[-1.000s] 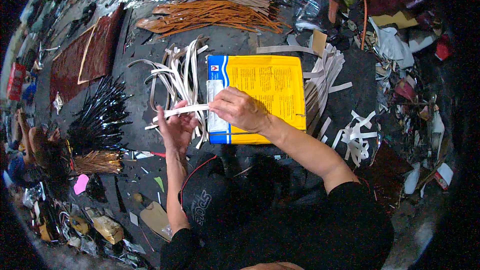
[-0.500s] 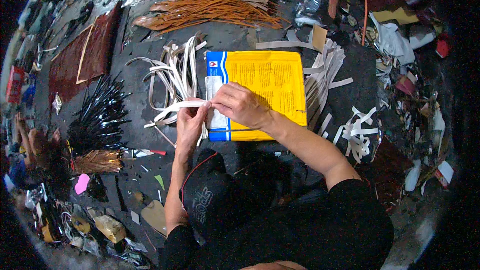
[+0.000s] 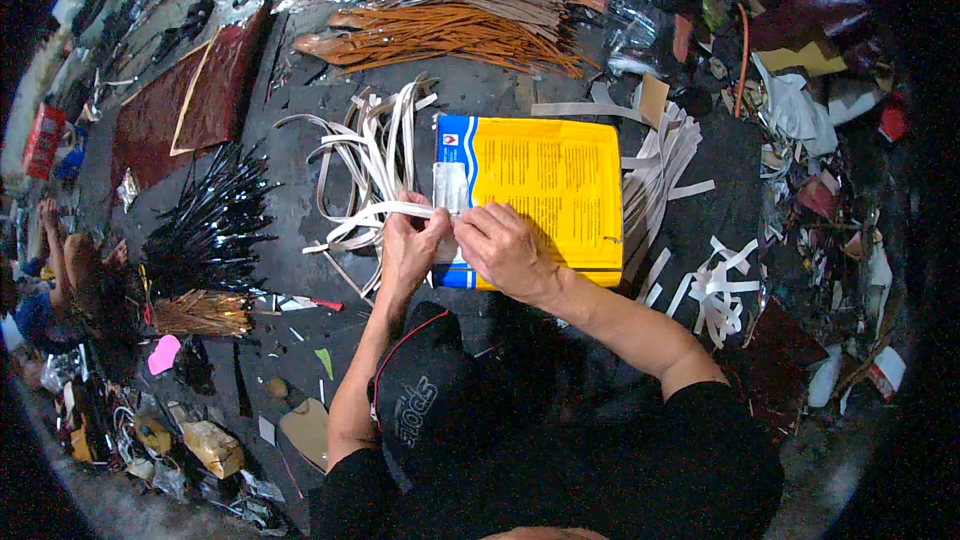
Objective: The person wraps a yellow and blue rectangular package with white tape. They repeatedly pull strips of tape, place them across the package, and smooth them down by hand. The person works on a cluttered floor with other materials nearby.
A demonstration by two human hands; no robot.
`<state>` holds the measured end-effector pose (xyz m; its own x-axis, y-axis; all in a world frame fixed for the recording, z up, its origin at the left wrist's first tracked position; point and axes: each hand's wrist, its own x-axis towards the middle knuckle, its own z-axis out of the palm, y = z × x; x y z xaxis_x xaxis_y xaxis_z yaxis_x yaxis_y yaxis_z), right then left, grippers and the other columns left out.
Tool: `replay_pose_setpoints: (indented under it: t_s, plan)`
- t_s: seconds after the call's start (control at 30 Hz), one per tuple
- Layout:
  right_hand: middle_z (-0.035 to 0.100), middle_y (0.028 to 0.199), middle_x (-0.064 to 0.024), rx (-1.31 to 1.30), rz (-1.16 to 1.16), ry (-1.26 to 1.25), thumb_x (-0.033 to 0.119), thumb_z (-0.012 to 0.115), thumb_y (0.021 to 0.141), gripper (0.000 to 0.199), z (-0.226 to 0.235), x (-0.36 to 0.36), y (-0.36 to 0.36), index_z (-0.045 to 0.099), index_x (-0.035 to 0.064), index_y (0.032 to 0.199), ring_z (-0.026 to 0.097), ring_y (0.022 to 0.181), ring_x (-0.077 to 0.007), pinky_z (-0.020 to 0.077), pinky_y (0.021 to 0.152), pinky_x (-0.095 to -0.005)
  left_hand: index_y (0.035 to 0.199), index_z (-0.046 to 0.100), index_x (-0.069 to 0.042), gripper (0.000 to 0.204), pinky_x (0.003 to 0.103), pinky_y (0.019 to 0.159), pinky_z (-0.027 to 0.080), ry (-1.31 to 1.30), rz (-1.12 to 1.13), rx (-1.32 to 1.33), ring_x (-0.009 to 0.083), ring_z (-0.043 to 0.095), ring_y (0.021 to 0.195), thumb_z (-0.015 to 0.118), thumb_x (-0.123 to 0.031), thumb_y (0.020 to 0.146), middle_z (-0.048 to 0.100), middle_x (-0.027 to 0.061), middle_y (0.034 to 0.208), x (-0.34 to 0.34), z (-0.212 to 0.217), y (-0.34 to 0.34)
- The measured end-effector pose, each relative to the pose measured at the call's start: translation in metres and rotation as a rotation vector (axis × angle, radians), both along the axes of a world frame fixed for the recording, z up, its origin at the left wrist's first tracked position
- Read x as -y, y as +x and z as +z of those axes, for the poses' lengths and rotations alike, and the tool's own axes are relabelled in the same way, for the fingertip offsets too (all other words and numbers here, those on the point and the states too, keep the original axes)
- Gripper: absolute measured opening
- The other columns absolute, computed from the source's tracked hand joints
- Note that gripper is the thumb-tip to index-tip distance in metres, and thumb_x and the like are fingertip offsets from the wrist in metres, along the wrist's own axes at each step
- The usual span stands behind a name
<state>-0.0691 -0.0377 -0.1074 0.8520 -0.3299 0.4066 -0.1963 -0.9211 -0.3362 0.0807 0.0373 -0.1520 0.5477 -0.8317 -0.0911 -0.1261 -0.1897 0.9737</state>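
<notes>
Lower part of the yellow package [image 3: 545, 180] partly hidden behind the right hand [image 3: 507, 252]

The box [image 3: 548, 175] was positioned between a strip pile [image 3: 387, 155], left, and a strip bundle [image 3: 662, 160], right. Offcuts [image 3: 716, 290] were located before the bundle, rightward; a sheet [image 3: 155, 135] was laid left of the pile.

Left hand [image 3: 412, 250] pinching white strip [image 3: 398, 207]; right hand [image 3: 507, 252] over yellow-blue pack [image 3: 560, 170].
</notes>
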Motion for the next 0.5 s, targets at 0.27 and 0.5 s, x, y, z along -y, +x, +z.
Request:
replay_pose_setpoints:
  t_s: [0.27, 0.5]
  plan:
    - [0.057, 0.104, -0.0118, -0.015, -0.098, 0.164, 0.013, 0.064, 0.084, 0.032, 0.003, -0.002, 0.000, 0.061, 0.0008, 0.113, 0.056, 0.093, -0.0276, 0.0452, 0.082, -0.0372, 0.089, 0.050, -0.003, 0.019, 0.024, 0.059, 0.042, -0.010, -0.039, -0.181, 0.0086, 0.050, 0.067, 0.064, -0.016, 0.086, 0.055, 0.0022, 0.075, -0.003, -0.007, 0.001]
    - [0.059, 0.109, -0.0112, -0.113, -0.064, 0.099, 0.026, 0.065, 0.086, 0.039, 0.009, -0.004, -0.003, 0.060, 0.0034, 0.118, 0.056, 0.101, -0.0277, 0.0426, 0.089, -0.0407, 0.113, 0.052, -0.006, 0.022, 0.037, 0.085, 0.053, -0.304, 0.252, -0.905, 0.0219, 0.062, 0.102, 0.056, -0.017, 0.094, 0.063, 0.0141, 0.110, -0.026, -0.009, 0.031]
